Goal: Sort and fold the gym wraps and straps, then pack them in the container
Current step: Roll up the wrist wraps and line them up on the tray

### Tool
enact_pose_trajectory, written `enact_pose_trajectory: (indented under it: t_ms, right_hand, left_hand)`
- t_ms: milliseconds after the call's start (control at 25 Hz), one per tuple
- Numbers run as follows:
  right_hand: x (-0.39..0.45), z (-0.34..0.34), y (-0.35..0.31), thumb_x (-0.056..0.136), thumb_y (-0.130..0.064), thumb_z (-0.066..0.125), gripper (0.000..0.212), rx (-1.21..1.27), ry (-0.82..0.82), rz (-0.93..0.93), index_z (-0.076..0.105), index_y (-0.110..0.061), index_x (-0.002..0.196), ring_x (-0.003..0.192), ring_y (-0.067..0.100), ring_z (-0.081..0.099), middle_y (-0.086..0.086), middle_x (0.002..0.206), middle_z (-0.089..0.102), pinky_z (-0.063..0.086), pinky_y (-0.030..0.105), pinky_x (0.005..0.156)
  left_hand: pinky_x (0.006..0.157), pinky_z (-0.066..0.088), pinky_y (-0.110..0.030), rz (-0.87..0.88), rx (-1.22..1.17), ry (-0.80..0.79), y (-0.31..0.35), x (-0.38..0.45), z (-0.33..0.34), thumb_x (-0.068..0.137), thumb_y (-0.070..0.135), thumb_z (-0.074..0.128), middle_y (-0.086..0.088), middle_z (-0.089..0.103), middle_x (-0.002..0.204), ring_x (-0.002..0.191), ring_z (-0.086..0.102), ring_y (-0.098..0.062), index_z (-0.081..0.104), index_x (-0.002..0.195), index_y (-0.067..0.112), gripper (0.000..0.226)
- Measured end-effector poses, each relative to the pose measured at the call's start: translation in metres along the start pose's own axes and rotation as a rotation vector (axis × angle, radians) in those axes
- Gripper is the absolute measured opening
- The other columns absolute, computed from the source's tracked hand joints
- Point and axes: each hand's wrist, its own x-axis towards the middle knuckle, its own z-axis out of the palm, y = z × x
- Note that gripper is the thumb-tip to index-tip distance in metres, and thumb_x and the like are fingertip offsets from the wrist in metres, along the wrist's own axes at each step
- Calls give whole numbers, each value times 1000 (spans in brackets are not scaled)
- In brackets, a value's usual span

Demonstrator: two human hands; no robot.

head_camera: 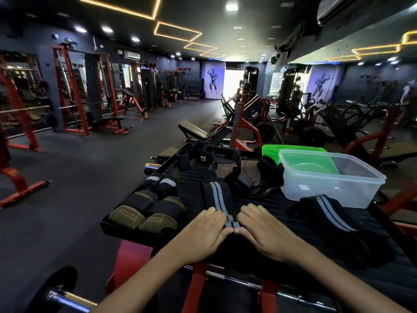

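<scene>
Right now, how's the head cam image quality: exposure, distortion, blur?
Head view: the doorway at the far end is blown out white; the ceiling lights glare; strong wide-angle bending toward the edges; the dark tray area is dim, yet both hands, left hand and right hand, and the striped wrap read sharp; the clear container shows faint reflections.

The near end of the striped wrap point(217, 199) is covered by both hands' fingertips point(228, 230); the barbell point(67, 299) is cut off by the bottom edge.
</scene>
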Motion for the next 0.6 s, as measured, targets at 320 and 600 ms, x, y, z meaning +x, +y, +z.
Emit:
enact_pose_trajectory:
  t_ms: [320, 600]
  right_hand:
    - [-1, -3, -15, 99, -45, 24, 35, 56, -39, 69, 42, -21, 82, 74, 8, 34, -9, 80, 41, 28, 25, 72]
    - [8, 4, -22, 100, -36, 31, 50, 287, 53, 181, 33, -23, 52, 49, 7, 38, -8, 50, 36, 25, 23, 57]
  left_hand:
    - [78, 31, -26, 2, -88, -120, -3, -10, 0, 101, 40, 28, 2, 39, 84, 80, 36, -15, 37, 84, 15, 31]
    - [75, 34, -26, 38, -55, -68, 1, -17, -6, 97, 42, 30, 1, 47, 82, 74, 38, -13, 49, 86, 12, 37]
